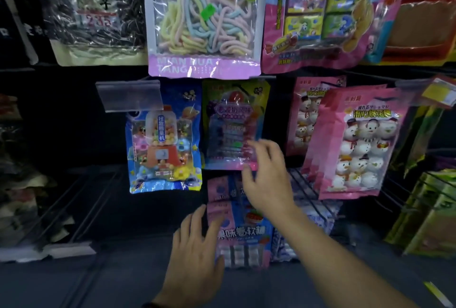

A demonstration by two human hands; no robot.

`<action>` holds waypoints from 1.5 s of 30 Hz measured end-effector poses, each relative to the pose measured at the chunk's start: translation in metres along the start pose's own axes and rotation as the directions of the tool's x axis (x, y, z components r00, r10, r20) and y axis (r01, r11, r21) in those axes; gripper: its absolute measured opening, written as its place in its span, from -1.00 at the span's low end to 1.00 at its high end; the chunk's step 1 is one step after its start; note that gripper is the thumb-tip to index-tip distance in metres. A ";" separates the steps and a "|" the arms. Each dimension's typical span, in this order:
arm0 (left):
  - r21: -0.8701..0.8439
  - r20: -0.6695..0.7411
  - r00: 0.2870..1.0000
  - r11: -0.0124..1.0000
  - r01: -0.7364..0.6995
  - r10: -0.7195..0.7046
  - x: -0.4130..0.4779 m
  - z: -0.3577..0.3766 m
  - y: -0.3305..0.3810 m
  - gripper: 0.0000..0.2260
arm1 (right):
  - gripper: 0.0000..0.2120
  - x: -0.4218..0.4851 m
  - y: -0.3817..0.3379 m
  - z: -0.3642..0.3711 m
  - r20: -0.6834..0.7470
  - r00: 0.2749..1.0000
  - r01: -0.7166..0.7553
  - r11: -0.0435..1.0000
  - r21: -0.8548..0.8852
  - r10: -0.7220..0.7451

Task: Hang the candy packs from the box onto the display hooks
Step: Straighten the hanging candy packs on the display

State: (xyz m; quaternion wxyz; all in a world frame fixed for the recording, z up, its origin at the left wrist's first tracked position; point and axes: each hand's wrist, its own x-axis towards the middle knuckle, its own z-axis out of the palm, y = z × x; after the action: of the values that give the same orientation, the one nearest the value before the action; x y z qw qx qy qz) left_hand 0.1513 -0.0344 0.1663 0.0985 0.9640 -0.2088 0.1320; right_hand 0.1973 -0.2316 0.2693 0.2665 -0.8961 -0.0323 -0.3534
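The right hand (266, 179) reaches up and to the left from the lower right. Its fingers are loosely spread and hold nothing. Its fingertips (254, 146) lie at the lower right corner of a hanging green-topped pack (232, 122), but blur hides whether they touch it.

The left hand (195, 243) is lower and nearer the person. Its fingers are straight and apart, laid against the left edge of a pink-and-blue pack (244, 236).

That pack hangs upright with its long axis running up and down. It sits directly below the green-topped one and just under the right hand's palm. The left hand is plainly the nearer of the two, and the pack lies immediately to its right. Its hook cannot be made out, and the box is out of sight.
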 end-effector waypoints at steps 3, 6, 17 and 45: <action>-0.001 0.207 0.976 0.998 0.066 -0.064 -0.021 0.039 0.007 0.03 | -0.78 -0.094 0.017 0.004 -0.183 0.983 -0.011 0.993 0.118 0.033; 0.003 0.341 0.931 0.991 0.136 -0.129 -0.026 0.066 0.016 0.22 | -0.74 -0.175 0.042 0.030 0.061 0.987 -0.151 0.987 0.060 0.147; -0.014 0.277 0.946 0.984 0.177 -0.166 0.021 0.114 0.015 0.02 | -0.11 -0.172 0.085 0.101 0.553 0.768 -0.228 0.945 -0.237 0.323; -0.166 0.184 0.975 0.982 -0.092 0.123 0.013 0.149 0.104 -0.19 | -0.75 -0.228 0.157 0.046 0.073 0.946 -0.315 0.949 -0.012 0.315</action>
State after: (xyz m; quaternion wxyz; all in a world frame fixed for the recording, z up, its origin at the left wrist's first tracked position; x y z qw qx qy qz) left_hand 0.1499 -0.1688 0.0437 0.1459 0.9488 -0.2790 0.0259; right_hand 0.0940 -0.3133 0.0219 0.3181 -0.9023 0.1013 -0.2728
